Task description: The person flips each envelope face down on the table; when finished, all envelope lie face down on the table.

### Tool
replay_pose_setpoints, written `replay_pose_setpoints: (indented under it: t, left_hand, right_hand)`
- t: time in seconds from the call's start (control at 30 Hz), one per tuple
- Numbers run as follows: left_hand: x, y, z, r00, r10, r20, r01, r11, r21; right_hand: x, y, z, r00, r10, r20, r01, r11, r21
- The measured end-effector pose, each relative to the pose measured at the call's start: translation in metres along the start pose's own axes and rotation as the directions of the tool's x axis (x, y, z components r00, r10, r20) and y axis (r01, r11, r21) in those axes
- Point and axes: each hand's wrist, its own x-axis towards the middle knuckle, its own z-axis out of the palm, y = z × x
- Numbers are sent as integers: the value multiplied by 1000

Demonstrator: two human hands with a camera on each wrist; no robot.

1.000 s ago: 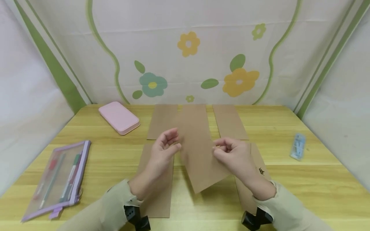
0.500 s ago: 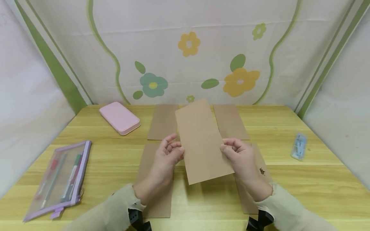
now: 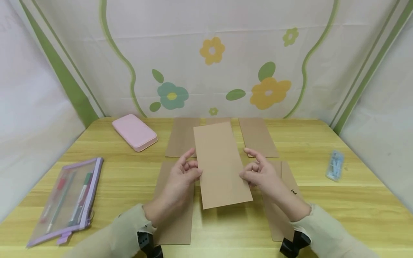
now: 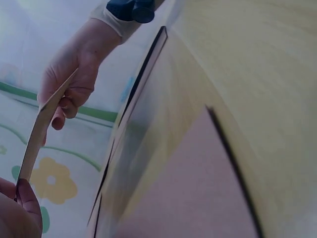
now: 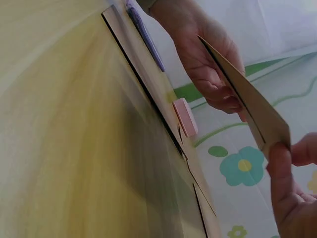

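A rectangular brown kraft card (image 3: 222, 165) is held up above the table, its far end tilted away. My left hand (image 3: 179, 181) pinches its left edge between thumb and fingers. At the opposite edge, my right hand (image 3: 266, 179) pinches it with the thumb and curled fingers, the index finger stretched out. Both wrist views show the card nearly edge-on between the hands. Beneath and around it lie similar brown pieces: one under my left forearm (image 3: 175, 222), one under my right wrist (image 3: 274, 215) with a small black mark, and several along the back (image 3: 258, 138).
A pink case (image 3: 134, 132) lies at the back left. In front of it is a clear zip pouch (image 3: 66, 199) with purple trim, holding pens. On the right sits a small light-blue transparent case (image 3: 335, 165). A flowered cloth (image 3: 206, 82) hangs behind the table's far edge.
The card was moving and blurred, then raised higher; now it is lower and turned straighter. My right hand has shifted its hold slightly down the edge and stretched out its index finger.
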Motion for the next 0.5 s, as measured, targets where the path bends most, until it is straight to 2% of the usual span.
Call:
replay_pose_setpoints:
  t: [0.1, 0.23, 0.4, 0.5]
  left_hand:
    - [-2, 0, -4, 999, -39, 24, 38, 998, 59]
    - [-6, -3, -9, 994, -98, 47, 91, 987, 135]
    - [-10, -9, -14, 983, -156, 100, 131, 967, 216]
    - [-12, -11, -15, 972, -203, 119, 163, 945, 283]
  right_hand:
    - [2, 2, -3, 996, 41, 83, -42, 999, 5]
    - [0, 8, -5, 978, 100, 184, -104, 995, 10]
    - [-5, 18, -3, 956, 159, 245, -167, 986, 13]
    - [-7, 23, -1, 945, 183, 270, -192, 981, 9]
